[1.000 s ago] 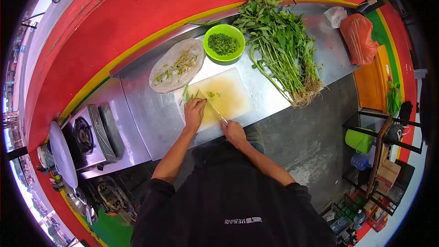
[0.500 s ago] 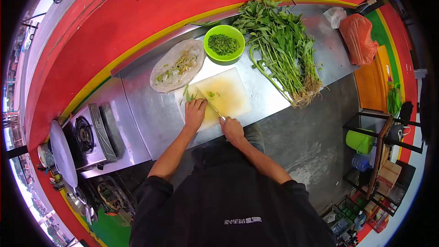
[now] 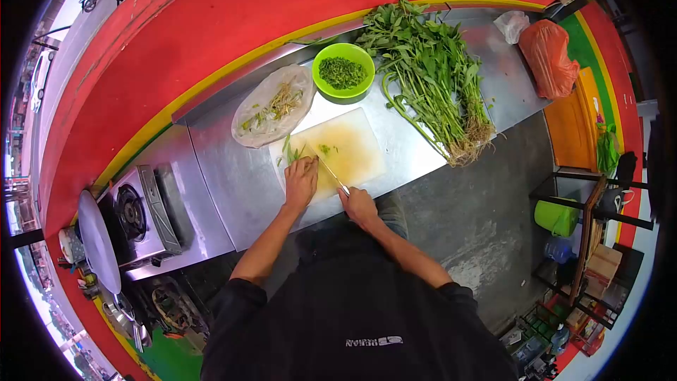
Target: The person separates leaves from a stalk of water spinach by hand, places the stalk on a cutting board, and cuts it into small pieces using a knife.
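Observation:
My right hand [image 3: 360,206] is wrapped round the handle of a knife [image 3: 331,174]. Its blade slants up and left over a white cutting board [image 3: 363,127], close to my left fingers. My left hand [image 3: 302,180] presses down with bent fingers on some green leaves [image 3: 290,152], whose tips stick out past the fingertips. A few chopped green bits [image 3: 326,149] lie on the board right of the blade. Behind the board stands a lime-green bowl [image 3: 343,95] of finely chopped greens [image 3: 342,73]. A clear plastic bag [image 3: 262,131] with root ends and stem scraps lies left of it.
A large bunch of leafy greens with roots [image 3: 437,74] lies right of the bowl on the steel counter [image 3: 211,162]. Further right is a red plastic bag [image 3: 549,60]. A gas stove [image 3: 137,215] and a wok [image 3: 97,240] are at the left. A red wall [image 3: 282,3] runs behind.
The knife and both hands have shifted only slightly, the blade staying beside my left fingers. The whole view has moved a little with my head.

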`<action>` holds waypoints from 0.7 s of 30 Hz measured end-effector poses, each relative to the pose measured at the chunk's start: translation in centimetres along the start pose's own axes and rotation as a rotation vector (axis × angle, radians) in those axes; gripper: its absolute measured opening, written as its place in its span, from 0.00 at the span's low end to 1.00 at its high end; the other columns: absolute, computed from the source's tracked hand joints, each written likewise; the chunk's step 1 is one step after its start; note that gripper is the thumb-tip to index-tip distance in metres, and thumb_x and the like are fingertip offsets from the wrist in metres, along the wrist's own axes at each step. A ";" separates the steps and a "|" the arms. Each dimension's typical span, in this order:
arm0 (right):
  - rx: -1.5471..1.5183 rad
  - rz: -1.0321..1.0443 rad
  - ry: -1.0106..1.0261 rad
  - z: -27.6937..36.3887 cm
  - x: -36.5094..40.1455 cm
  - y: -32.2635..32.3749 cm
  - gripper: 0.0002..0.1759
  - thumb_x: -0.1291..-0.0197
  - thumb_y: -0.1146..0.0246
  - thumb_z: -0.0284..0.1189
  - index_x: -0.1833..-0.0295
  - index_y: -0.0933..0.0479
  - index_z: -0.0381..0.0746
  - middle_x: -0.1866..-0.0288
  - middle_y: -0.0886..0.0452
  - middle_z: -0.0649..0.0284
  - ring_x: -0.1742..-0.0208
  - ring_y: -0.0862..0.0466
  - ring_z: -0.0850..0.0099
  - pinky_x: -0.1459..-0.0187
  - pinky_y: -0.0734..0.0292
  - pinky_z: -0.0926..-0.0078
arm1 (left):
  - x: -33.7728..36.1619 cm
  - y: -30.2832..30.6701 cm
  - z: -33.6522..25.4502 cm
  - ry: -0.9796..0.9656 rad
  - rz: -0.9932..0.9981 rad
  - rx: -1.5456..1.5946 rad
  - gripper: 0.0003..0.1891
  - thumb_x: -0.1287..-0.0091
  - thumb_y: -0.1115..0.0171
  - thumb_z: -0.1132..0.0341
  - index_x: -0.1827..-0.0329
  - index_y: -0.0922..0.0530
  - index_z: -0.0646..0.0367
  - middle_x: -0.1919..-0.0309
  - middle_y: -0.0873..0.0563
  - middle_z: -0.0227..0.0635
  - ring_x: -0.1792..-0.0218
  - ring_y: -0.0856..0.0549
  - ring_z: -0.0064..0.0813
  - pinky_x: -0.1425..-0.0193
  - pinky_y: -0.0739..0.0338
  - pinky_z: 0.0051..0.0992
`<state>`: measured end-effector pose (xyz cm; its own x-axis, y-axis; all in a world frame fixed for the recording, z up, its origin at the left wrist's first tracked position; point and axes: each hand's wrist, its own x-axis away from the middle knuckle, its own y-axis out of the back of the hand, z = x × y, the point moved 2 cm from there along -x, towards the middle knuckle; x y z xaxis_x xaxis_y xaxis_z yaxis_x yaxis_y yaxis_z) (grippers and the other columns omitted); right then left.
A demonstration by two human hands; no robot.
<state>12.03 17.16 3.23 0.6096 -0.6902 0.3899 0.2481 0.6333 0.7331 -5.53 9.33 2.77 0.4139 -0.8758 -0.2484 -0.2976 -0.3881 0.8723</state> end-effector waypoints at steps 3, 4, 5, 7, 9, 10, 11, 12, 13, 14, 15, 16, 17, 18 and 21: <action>-0.017 -0.021 0.003 0.0 0.0 -0.2 0.32 0.28 0.43 0.51 0.66 0.18 0.30 0.70 0.17 0.36 0.66 0.15 0.38 0.62 0.19 0.43 | 0.1 0.0 -0.1 0.009 -0.003 0.010 0.23 0.38 0.36 0.72 0.37 0.18 0.55 0.50 0.19 0.34 0.48 0.22 0.37 0.46 0.31 0.38; -0.012 -0.028 -0.006 0.0 0.0 -0.3 0.32 0.28 0.43 0.51 0.66 0.18 0.30 0.70 0.17 0.36 0.67 0.15 0.37 0.62 0.19 0.43 | 0.1 0.0 -0.1 0.017 0.000 0.027 0.23 0.38 0.36 0.72 0.37 0.18 0.55 0.49 0.19 0.34 0.47 0.22 0.37 0.45 0.31 0.38; -0.011 -0.026 -0.003 -0.1 0.0 -0.4 0.32 0.28 0.43 0.51 0.66 0.18 0.30 0.70 0.17 0.36 0.67 0.15 0.37 0.62 0.19 0.43 | 0.2 0.0 -0.1 0.020 -0.002 0.025 0.23 0.38 0.36 0.72 0.37 0.18 0.55 0.49 0.19 0.34 0.47 0.22 0.37 0.45 0.31 0.38; -0.019 -0.010 -0.009 0.0 0.1 -0.2 0.32 0.28 0.43 0.51 0.66 0.18 0.29 0.70 0.17 0.35 0.66 0.15 0.37 0.62 0.19 0.43 | 0.2 -0.1 -0.2 0.024 0.010 -0.020 0.24 0.38 0.36 0.72 0.36 0.19 0.56 0.49 0.19 0.34 0.46 0.23 0.37 0.44 0.32 0.38; -0.009 0.010 -0.030 0.0 0.1 -0.2 0.31 0.28 0.43 0.51 0.65 0.18 0.30 0.70 0.17 0.36 0.65 0.14 0.38 0.62 0.18 0.44 | 0.2 -0.1 -0.3 0.026 0.012 -0.021 0.24 0.38 0.36 0.71 0.36 0.19 0.56 0.48 0.19 0.34 0.46 0.23 0.37 0.44 0.32 0.38; -0.001 0.030 -0.051 -0.1 0.0 -0.4 0.31 0.28 0.44 0.52 0.65 0.18 0.31 0.71 0.17 0.36 0.65 0.14 0.39 0.62 0.18 0.45 | 0.2 -0.1 -0.3 0.028 0.014 -0.024 0.24 0.38 0.36 0.71 0.36 0.19 0.56 0.48 0.19 0.34 0.46 0.23 0.37 0.44 0.32 0.39; 0.000 0.031 -0.051 -0.1 0.0 -0.5 0.31 0.28 0.44 0.52 0.65 0.18 0.31 0.71 0.17 0.36 0.65 0.14 0.39 0.62 0.18 0.45 | 0.2 -0.1 -0.3 0.029 0.014 -0.024 0.24 0.38 0.36 0.71 0.36 0.19 0.56 0.48 0.19 0.34 0.46 0.23 0.37 0.44 0.32 0.39; 0.000 0.026 -0.036 -0.2 0.0 -0.5 0.31 0.28 0.44 0.52 0.64 0.18 0.31 0.70 0.17 0.36 0.65 0.14 0.39 0.61 0.18 0.45 | 0.2 -0.2 -0.3 0.019 0.004 -0.031 0.24 0.39 0.36 0.71 0.36 0.19 0.56 0.48 0.19 0.35 0.45 0.23 0.37 0.44 0.32 0.39; 0.001 0.021 -0.020 -0.2 -0.1 -0.6 0.32 0.28 0.44 0.52 0.64 0.18 0.30 0.69 0.16 0.36 0.65 0.14 0.38 0.61 0.18 0.44 | 0.2 -0.3 -0.3 0.009 -0.006 -0.038 0.24 0.39 0.35 0.71 0.36 0.19 0.56 0.48 0.19 0.35 0.45 0.23 0.37 0.44 0.32 0.39; 0.002 0.022 -0.019 -0.3 -0.1 -0.8 0.32 0.28 0.44 0.52 0.64 0.18 0.30 0.69 0.16 0.36 0.65 0.14 0.38 0.61 0.18 0.44 | 0.3 -0.3 -0.2 0.011 -0.007 -0.037 0.24 0.39 0.35 0.71 0.36 0.19 0.56 0.48 0.19 0.35 0.45 0.23 0.37 0.44 0.32 0.39; 0.002 0.005 -0.023 -0.2 0.0 -0.8 0.32 0.28 0.44 0.51 0.65 0.18 0.30 0.70 0.17 0.36 0.65 0.14 0.38 0.62 0.18 0.44 | 0.3 -0.2 -0.3 0.011 -0.007 -0.027 0.24 0.39 0.35 0.71 0.37 0.18 0.57 0.48 0.19 0.35 0.45 0.23 0.37 0.43 0.31 0.39; 0.000 -0.012 -0.028 -0.1 0.1 -1.0 0.32 0.28 0.44 0.50 0.66 0.19 0.29 0.70 0.17 0.36 0.66 0.14 0.38 0.63 0.18 0.43 | 0.3 -0.2 -0.4 0.011 -0.005 -0.016 0.23 0.40 0.35 0.71 0.38 0.18 0.57 0.47 0.20 0.36 0.45 0.23 0.37 0.43 0.31 0.39; -0.001 -0.009 -0.031 -0.1 0.0 -1.1 0.32 0.28 0.44 0.50 0.66 0.19 0.29 0.70 0.17 0.36 0.66 0.14 0.38 0.63 0.18 0.43 | 0.3 -0.1 -0.4 0.012 -0.002 -0.016 0.23 0.40 0.35 0.71 0.38 0.18 0.57 0.47 0.20 0.36 0.45 0.23 0.37 0.43 0.31 0.39; 0.044 -0.002 -0.053 0.0 -0.1 -1.2 0.31 0.27 0.44 0.50 0.66 0.19 0.30 0.70 0.16 0.37 0.67 0.14 0.39 0.63 0.18 0.44 | 0.3 -0.3 -0.5 0.004 -0.002 -0.050 0.22 0.38 0.36 0.69 0.38 0.18 0.58 0.47 0.20 0.34 0.45 0.23 0.35 0.43 0.32 0.39; 0.111 -0.034 -0.052 0.3 -0.1 -1.0 0.29 0.27 0.44 0.50 0.65 0.19 0.32 0.70 0.16 0.38 0.67 0.13 0.41 0.64 0.16 0.46 | 0.6 -0.2 -0.5 -0.008 0.013 -0.088 0.21 0.36 0.36 0.67 0.39 0.18 0.58 0.46 0.20 0.33 0.45 0.23 0.34 0.43 0.32 0.39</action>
<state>11.44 16.47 2.60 0.5618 -0.7295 0.3901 0.1811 0.5686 0.8024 -4.78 9.07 2.68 0.4036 -0.8830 -0.2397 -0.2262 -0.3502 0.9090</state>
